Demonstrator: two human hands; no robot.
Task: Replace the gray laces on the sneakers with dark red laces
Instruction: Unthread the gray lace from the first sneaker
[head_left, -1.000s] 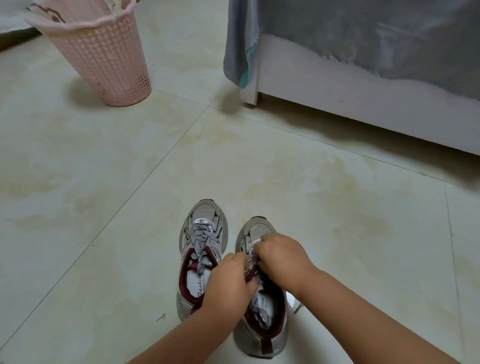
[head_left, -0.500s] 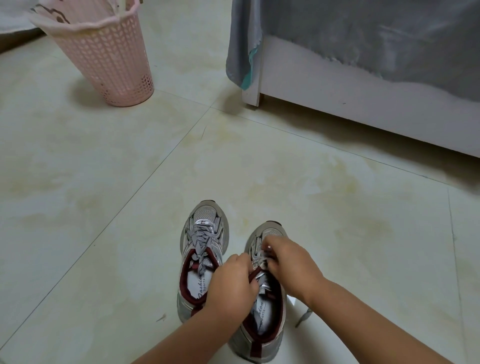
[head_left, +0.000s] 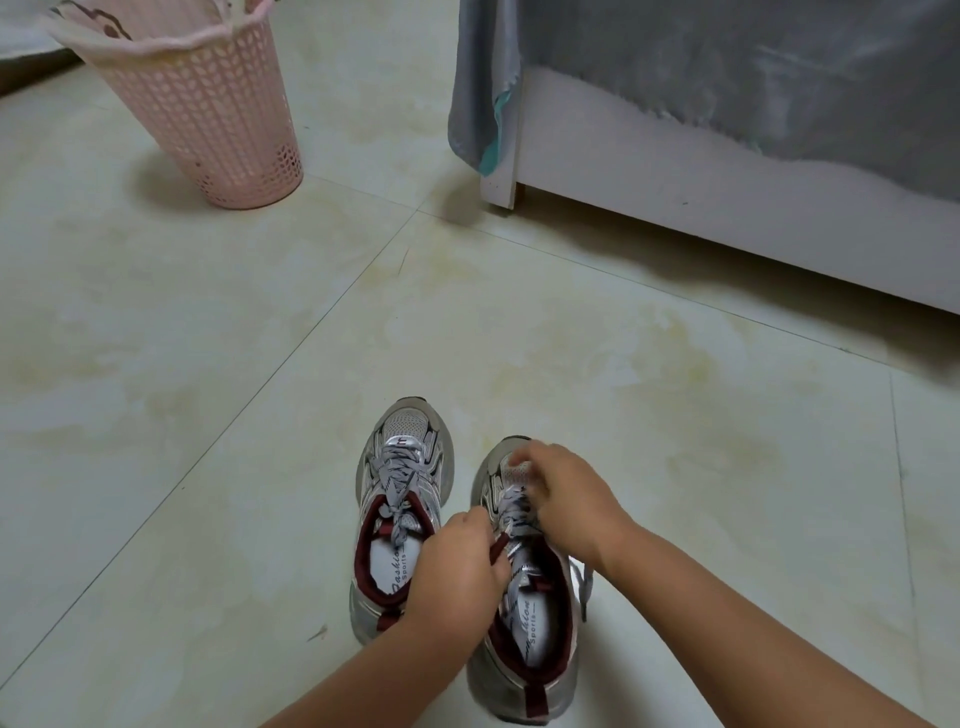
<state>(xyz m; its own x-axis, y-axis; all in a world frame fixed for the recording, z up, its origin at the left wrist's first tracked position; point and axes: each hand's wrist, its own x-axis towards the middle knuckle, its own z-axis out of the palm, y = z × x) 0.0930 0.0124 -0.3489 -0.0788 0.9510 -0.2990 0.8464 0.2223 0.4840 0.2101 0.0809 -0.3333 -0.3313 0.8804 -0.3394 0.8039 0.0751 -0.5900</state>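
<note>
Two grey sneakers with dark red lining stand side by side on the floor. The left sneaker (head_left: 400, 499) still has its gray lace (head_left: 396, 478) tied in a bow. Both of my hands are on the right sneaker (head_left: 524, 644). My left hand (head_left: 457, 566) grips the shoe's dark red tongue near the collar. My right hand (head_left: 566, 499) is curled over the forefoot and pinches the gray lace (head_left: 514, 512) there. A loose lace end (head_left: 584, 587) hangs down the shoe's right side. No dark red lace is in view.
A pink perforated basket (head_left: 208, 109) stands at the far left. A white bed frame (head_left: 701, 192) draped with a grey cover (head_left: 727, 67) runs along the upper right. Pale floor tiles (head_left: 260, 338) lie all around the shoes.
My right hand has slid forward along the right sneaker toward its toe, and more of the loosened lace and insole now shows. The left hand stays by the tongue.
</note>
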